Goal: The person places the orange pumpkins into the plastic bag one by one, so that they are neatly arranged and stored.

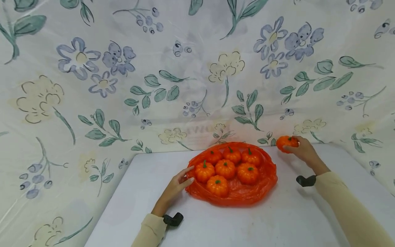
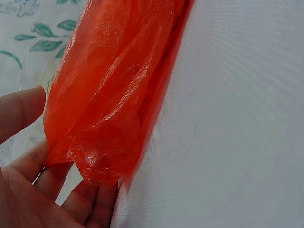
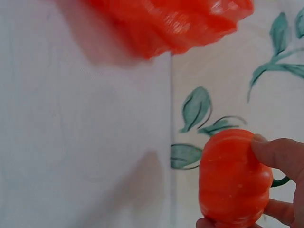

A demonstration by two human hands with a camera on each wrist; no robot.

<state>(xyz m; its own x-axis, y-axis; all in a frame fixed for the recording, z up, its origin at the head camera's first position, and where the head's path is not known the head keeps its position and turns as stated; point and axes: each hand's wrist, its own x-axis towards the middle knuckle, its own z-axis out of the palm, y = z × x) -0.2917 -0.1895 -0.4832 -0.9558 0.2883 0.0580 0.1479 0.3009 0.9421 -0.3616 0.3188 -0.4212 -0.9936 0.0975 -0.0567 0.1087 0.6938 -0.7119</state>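
Observation:
A red plastic bag [image 1: 265, 187], its mouth spread wide, lies on the white table with several small orange pumpkins [image 1: 225, 168] inside. My right hand [image 1: 305, 152] grips another small pumpkin [image 3: 235, 178] above the table's far right part, to the right of the bag. Thumb and fingers curl round its sides, and its green stem shows beside them. At the bag's left edge is my left hand [image 1: 174, 187], with its fingers behind the crumpled plastic [image 2: 109, 99] and its thumb standing apart from it.
A floral sheet [image 1: 191, 68] hangs as a backdrop behind the white table [image 1: 216, 223] and along its sides. Dark wrist devices are worn on both wrists, the left one [image 1: 173, 219] and the right one [image 1: 306, 180].

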